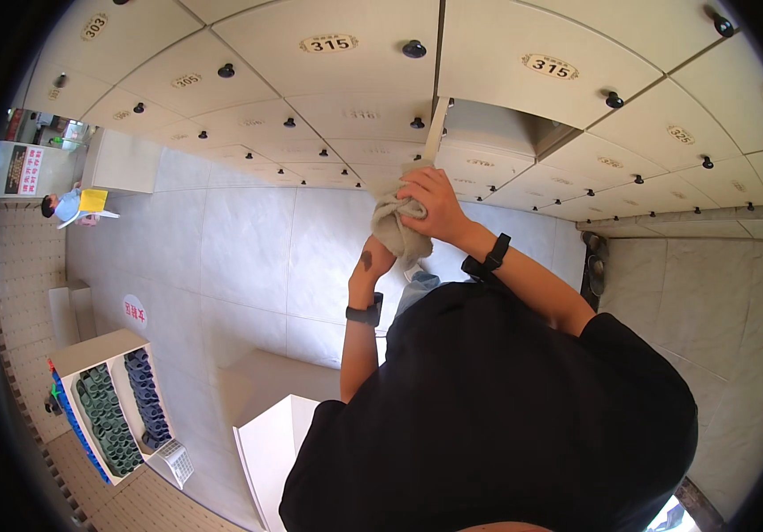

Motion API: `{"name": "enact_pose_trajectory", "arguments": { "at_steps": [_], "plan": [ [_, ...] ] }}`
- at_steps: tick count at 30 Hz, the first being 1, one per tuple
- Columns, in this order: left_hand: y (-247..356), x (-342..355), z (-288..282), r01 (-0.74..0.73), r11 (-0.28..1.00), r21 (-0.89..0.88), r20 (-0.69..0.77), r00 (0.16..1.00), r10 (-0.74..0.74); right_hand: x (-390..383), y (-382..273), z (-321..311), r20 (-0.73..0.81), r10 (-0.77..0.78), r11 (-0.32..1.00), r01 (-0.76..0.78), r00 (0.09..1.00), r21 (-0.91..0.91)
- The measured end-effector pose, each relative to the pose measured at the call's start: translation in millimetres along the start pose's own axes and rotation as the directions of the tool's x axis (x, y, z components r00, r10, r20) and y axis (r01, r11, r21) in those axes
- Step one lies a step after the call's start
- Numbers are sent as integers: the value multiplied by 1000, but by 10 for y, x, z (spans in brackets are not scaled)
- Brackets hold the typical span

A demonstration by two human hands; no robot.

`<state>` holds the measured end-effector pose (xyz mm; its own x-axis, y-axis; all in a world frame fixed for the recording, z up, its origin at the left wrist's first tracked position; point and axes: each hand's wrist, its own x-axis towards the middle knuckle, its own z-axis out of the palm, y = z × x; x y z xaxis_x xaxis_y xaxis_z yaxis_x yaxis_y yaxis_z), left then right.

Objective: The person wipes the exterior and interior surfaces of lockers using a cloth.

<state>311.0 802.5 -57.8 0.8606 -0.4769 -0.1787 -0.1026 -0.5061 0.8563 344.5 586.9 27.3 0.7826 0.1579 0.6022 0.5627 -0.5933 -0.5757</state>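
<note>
A bunched grey-beige cloth (399,232) is between my two hands, in front of the lockers. My right hand (435,206) is closed on its upper part, with the fingers curled over the folds. Lower and to the left, my left hand (379,258) grips the cloth from the side; its fingertips are hidden behind the folds. Just above the cloth, a locker door (436,133) stands swung out, seen edge-on, and the cloth's top touches or overlaps its lower end. To the right of that door is the open locker compartment (492,127).
Rows of cream lockers (337,111) with black knobs span the far side. A shoe rack (98,341) with green and blue slippers stands at left, a white open box-like unit (266,452) nearer me. Dark shoes (594,266) lie at right. Another person (70,206) is far left.
</note>
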Motion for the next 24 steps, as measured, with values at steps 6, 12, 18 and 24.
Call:
{"name": "enact_pose_trajectory", "arguments": {
  "at_steps": [6, 12, 18, 24],
  "plan": [
    [339, 38, -46, 270, 947, -175, -63, 957, -284, 209, 362, -63, 64, -113, 993, 115, 992, -21],
    [232, -297, 457, 282, 958, 56, 129, 949, -287, 479, 1146, -235, -200, 15, 998, -26, 980, -52],
    [772, 91, 718, 225, 974, -1, 150, 963, -223, 523, 1295, -278, -205, 89, 996, -86, 975, 22],
    [940, 628, 786, 77, 985, 157, -20, 997, -74, 484, 1093, -386, -105, 130, 991, -131, 986, -3]
  ]
}}
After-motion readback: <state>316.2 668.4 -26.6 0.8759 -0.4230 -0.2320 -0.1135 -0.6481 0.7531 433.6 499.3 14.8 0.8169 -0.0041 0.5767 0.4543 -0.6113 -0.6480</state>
